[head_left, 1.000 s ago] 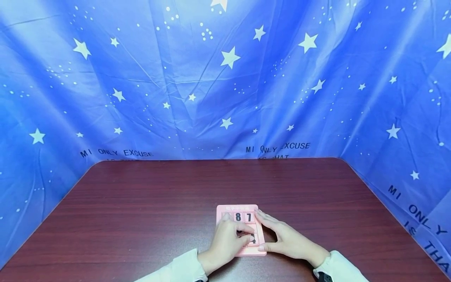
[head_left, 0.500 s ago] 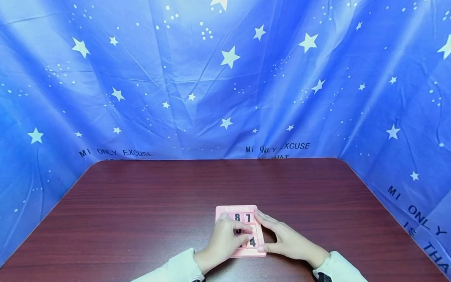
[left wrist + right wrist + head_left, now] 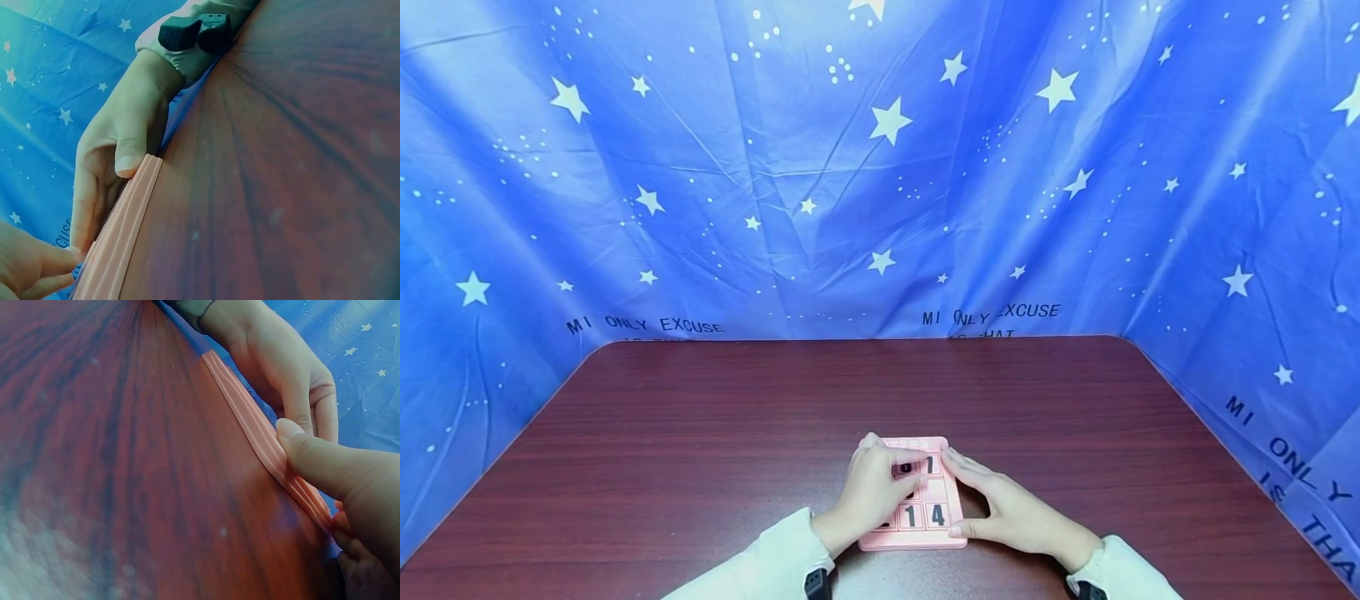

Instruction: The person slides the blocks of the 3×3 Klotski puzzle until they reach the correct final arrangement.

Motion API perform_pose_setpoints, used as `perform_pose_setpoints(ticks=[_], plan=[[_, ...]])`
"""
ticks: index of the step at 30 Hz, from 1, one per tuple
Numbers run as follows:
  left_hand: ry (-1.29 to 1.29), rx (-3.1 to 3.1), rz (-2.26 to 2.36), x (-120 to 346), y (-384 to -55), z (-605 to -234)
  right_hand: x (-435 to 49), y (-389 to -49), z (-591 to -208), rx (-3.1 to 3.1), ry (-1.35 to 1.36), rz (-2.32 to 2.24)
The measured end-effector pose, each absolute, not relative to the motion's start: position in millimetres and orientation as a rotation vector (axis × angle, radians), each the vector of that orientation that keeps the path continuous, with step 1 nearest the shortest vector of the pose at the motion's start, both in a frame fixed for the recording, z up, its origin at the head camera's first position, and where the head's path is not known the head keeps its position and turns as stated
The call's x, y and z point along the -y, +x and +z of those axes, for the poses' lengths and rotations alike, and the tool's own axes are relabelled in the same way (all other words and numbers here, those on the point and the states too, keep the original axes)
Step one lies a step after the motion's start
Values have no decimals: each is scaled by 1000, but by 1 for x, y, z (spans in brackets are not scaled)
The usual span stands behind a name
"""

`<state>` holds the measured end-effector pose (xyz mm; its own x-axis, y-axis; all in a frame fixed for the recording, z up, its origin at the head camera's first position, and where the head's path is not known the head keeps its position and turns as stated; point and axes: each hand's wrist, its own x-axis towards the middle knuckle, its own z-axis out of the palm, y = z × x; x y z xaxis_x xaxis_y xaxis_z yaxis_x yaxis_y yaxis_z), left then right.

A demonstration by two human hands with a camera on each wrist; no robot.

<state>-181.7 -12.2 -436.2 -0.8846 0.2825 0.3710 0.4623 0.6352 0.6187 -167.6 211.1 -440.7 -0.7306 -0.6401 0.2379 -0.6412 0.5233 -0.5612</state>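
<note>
A pink sliding number puzzle [image 3: 934,490] lies flat on the table, black digits on its square tiles. My left hand [image 3: 874,487] reaches over it from the left, index fingertip at the upper right tiles and thumb extended above the middle row. It covers the left column; 1 and 4 show in the bottom row, beside a blank slot above the 4. My right hand [image 3: 1022,512] grips the puzzle's right side, fingers at the far corner, thumb at the near one. In the right wrist view the right thumb [image 3: 312,459] presses the ridged pink edge [image 3: 250,425].
The dark red wood-grain table [image 3: 737,417] has rounded far corners. Blue cloth [image 3: 790,167] with white stars and printed words hangs behind and along both sides. A black wrist camera [image 3: 817,583] sits at the left sleeve.
My left hand has moved up and slightly left, its fingertips going from the right column's lower rows to the top row. The 1 and 4 are uncovered. My right hand stays in place.
</note>
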Motion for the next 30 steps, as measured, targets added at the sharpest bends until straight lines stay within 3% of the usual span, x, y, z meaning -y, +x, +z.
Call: perform_pose_setpoints(ticks=[15,30], plan=[[-578,2624,-1022,5,-197,-438,-211,-168,-441,2748,1148,1020],[-560,2624,-1004,2,-190,-440,-210,-167,-439,2795,1109,1022]])
